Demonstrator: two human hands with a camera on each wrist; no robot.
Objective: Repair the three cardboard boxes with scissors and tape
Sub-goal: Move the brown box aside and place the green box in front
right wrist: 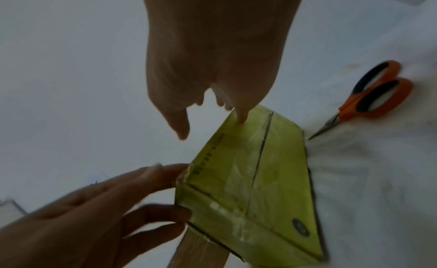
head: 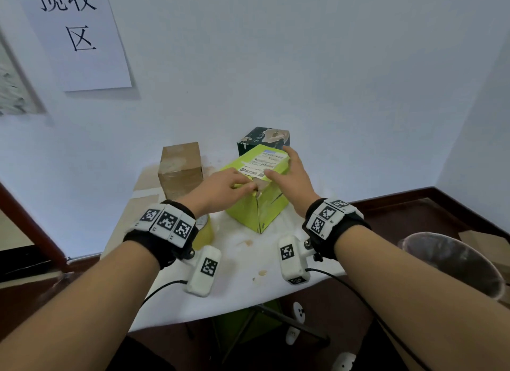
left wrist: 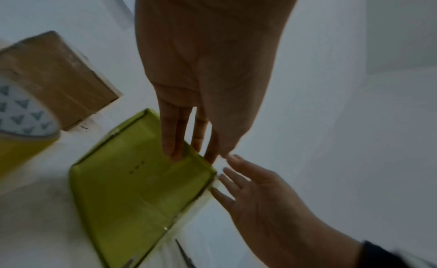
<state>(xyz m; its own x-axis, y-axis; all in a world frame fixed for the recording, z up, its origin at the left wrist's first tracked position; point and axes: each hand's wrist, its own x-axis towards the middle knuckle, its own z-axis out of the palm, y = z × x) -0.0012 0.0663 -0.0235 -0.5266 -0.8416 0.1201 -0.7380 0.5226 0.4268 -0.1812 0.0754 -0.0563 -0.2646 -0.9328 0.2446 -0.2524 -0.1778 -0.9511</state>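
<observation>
Both hands on green box (head: 258,196), mid-table (head: 242,263).
L hand (head: 220,189) fingers straight, pressing torn top corner; R hand (head: 289,177) fingers spread flat over label. Brown box (head: 180,169) & dark box (head: 262,137) behind; tape roll (head: 204,231) near-left; scissors (right wrist: 369,96) lying right.

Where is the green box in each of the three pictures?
Head view: the green box sits mid-table, under both hands.
Left wrist view: the box is lower centre-left, below the left hand.
Right wrist view: the box is lower centre-right.
Shared landmark: the torn top corner, where the fingertips meet.
</observation>
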